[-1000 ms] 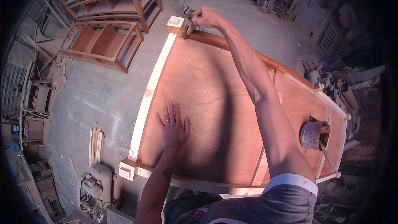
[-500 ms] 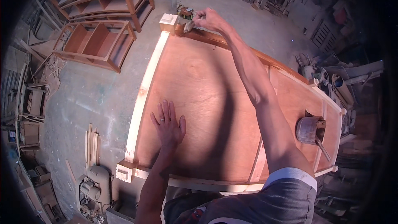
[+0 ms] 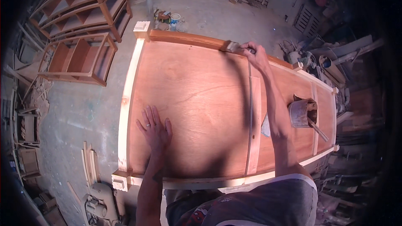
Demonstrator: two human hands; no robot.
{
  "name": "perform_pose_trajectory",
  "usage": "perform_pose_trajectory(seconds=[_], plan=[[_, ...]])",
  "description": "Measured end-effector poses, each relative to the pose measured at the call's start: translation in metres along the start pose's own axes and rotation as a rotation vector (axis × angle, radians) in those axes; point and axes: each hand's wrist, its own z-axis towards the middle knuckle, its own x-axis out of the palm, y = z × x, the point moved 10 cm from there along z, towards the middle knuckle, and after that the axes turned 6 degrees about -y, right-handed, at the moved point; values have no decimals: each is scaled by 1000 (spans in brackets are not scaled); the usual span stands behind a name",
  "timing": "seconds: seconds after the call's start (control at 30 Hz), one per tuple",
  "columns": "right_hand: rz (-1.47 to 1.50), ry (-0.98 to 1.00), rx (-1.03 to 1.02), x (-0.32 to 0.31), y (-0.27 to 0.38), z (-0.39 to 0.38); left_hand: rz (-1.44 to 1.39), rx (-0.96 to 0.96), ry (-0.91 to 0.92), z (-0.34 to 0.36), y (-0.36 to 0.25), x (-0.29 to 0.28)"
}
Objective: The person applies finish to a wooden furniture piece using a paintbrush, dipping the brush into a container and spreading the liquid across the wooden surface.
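Here's the left hand (image 3: 155, 133) on the near side, palm down with fingers spread, gripping nothing, resting on the broad reddish-brown plywood panel (image 3: 192, 96) inside its pale wooden frame (image 3: 127, 100). Off to the right, beyond the right forearm, a grey round container (image 3: 297, 116) with a brown-smeared inside stands on the panelling, a pale wooden stick (image 3: 319, 131) slanting down beside it. And over at the far edge, the right hand (image 3: 256, 54) has its fingers closed around the handle of a flat, pale-bristled brush (image 3: 233, 46), tip right at the dark orange-brown far rail (image 3: 184, 38)! Farther back, brown open-fronted wooden shelving (image 3: 79, 58) stands on the grey floor.
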Motion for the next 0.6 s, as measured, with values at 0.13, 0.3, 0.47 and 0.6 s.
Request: perform_pose_trajectory(seconds=[0.13,0.3,0.47,0.6], plan=[[155,-173,-179,48,60,-36,-13,-8,130,-11,0,11],[289,-301,-256,80,48,-64,20,8,118,-10,-13,5],[244,-504,-27,26,-37,-94,38,-4,133,-10,-15,8],[229,-702,204,-28,-76,-131,102,-5,121,-13,-11,8]])
